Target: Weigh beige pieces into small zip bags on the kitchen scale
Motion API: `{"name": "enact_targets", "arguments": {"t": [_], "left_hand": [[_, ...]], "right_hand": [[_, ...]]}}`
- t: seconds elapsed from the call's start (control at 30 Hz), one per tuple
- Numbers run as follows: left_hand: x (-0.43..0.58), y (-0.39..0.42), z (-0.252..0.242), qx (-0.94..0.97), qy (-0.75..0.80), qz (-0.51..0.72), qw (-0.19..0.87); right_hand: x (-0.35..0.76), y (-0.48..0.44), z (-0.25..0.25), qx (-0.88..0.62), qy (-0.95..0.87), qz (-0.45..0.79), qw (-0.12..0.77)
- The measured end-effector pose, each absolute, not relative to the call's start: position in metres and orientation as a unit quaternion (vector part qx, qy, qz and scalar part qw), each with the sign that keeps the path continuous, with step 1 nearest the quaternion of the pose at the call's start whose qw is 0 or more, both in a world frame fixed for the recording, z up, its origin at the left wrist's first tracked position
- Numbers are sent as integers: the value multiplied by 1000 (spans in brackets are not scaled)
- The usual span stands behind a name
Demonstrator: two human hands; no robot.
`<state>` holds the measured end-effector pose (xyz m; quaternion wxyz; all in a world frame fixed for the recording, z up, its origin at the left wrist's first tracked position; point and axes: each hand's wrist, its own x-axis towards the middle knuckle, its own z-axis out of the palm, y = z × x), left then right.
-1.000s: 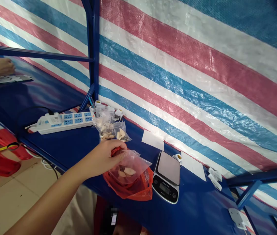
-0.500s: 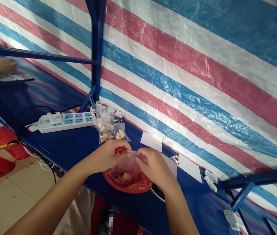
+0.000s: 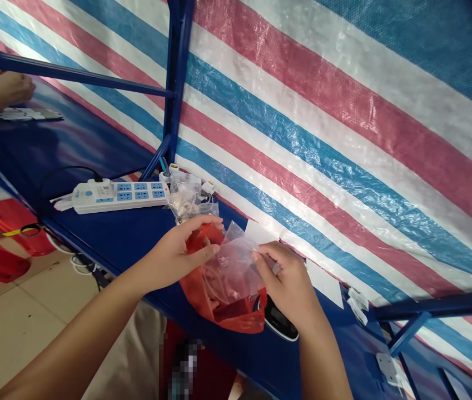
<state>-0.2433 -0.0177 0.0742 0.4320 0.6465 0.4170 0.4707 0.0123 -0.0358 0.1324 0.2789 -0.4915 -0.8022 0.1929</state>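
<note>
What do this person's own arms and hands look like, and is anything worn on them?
The left hand and right hand are both bare, without gloves. The left forearm and right forearm show no sleeve, watch or bracelet in view. No rings can be seen on the visible fingers.

The markings on the power strip [image 3: 121, 196] and the scale [image 3: 282, 320] are too small to read.

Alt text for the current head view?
A person's right hand pinches a clear plastic bag over a red bag on a blue table; the left hand is open at the red bag's edge. A white power strip lies farther left.
</note>
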Motion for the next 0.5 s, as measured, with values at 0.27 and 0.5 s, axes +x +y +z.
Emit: {"name": "enact_targets", "arguments": {"t": [0.27, 0.5], "left_hand": [[-245, -27, 79, 662, 421, 462, 414], [-223, -17, 112, 696, 371, 439, 429]], "right_hand": [[38, -56, 136, -526, -739, 209, 366], [104, -119, 111, -634, -434, 194, 610]]}}
